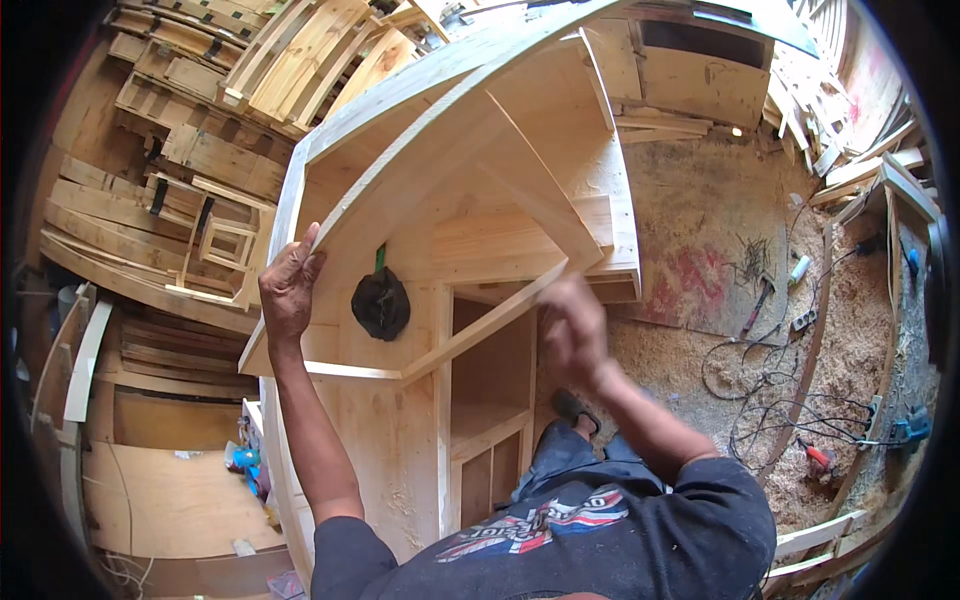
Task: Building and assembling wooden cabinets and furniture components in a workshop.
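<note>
My left hand (pixel 290 280) grips the edge of a long pale wooden board (pixel 400 160), which slants up to the far right over an open wooden cabinet (pixel 590 150). Its fingers are closed round that edge. Motion smears my right hand (pixel 575 325), so its fingers cannot be made out. It is close to the end of a narrow wooden strip (pixel 485 317), which meets another strip at an angle. Beneath the board, a round black object (pixel 381 303) with a green strip rests against pale wood; its kind is unclear. A lower cabinet opening (pixel 490 370) shows below the strip.
Stacked boards and frames (pixel 215 160) fill the left side. On the right, a hammer (pixel 758 305), a white bottle (pixel 799 269), black cables (pixel 740 375) and wood shavings (pixel 850 340) lie on the floor. A teal power tool (pixel 908 425) sits at the far right.
</note>
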`<state>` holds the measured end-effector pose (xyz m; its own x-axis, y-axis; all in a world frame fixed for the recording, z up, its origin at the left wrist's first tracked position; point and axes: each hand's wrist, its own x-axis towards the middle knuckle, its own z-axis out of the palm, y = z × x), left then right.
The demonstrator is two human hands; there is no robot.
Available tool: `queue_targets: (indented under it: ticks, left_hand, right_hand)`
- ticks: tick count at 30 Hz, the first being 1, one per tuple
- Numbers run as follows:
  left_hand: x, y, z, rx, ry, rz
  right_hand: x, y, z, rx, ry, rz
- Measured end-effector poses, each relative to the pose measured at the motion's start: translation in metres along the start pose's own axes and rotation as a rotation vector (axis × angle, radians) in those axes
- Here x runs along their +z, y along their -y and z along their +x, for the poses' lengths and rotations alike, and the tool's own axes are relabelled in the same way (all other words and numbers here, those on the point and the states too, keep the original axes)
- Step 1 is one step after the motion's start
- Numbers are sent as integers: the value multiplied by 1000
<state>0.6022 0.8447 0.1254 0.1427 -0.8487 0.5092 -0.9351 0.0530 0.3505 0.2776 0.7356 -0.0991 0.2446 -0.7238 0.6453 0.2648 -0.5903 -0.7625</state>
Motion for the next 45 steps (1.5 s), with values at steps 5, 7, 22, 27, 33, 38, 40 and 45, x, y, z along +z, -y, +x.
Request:
queue_targets:
  ticks: [5,7,22,27,33,38,40,45]
  left_hand:
    - [-1,-5,-6,-27,7,28]
    - [-2,-6,-7,-17,2,33]
    - [-3,-8,-8,-44,2,33]
    - [-4,-9,-7,-37,-3,54]
    - [-4,-11,-7,-40,4,81]
    - [-6,-9,-8,-64,16,70]
    - [-6,-8,-9,-23,21,86]
    - [-4,-7,-11,-83,9,56]
  right_hand:
    - [-56,14,138,34,-192,-171]
    - [-50,18,161,56,-125,-156]
    - [-25,8,183,126,-91,-35]
    - [-33,7,178,126,-35,41]
    - [-28,1,176,143,-139,95]
    - [-24,2,184,92,-99,12]
    - [-30,6,183,36,-99,61]
    - [-44,10,175,20,-138,119]
